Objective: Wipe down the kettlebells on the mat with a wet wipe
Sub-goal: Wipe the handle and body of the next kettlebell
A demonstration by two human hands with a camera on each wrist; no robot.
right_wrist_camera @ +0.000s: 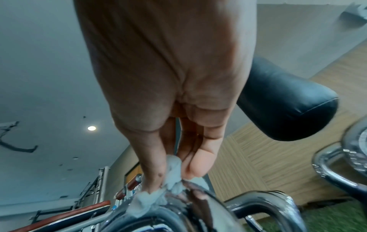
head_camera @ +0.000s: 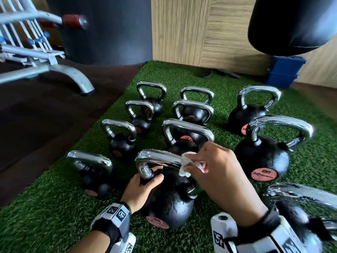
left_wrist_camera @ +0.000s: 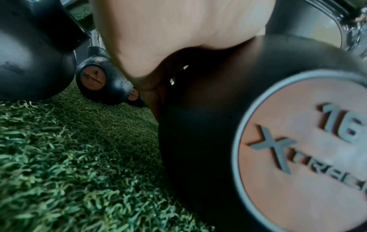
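Several black kettlebells with chrome handles stand in rows on the green turf mat (head_camera: 45, 221). The nearest middle kettlebell (head_camera: 169, 203) carries an orange "16" badge (left_wrist_camera: 309, 157). My left hand (head_camera: 144, 187) grips the left post of its handle (head_camera: 156, 158), thumb across the front. My right hand (head_camera: 217, 172) pinches a crumpled white wet wipe (head_camera: 186, 165) against the right part of that handle. In the right wrist view the wipe (right_wrist_camera: 170, 183) is bunched between thumb and fingers on the chrome bar.
A larger kettlebell (head_camera: 262, 154) stands close on the right and another (head_camera: 300, 207) at the bottom right. A smaller one (head_camera: 93, 172) sits to the left. A grey bench frame (head_camera: 54, 68) is on the dark floor at left; a black punching bag (head_camera: 291, 24) hangs upper right.
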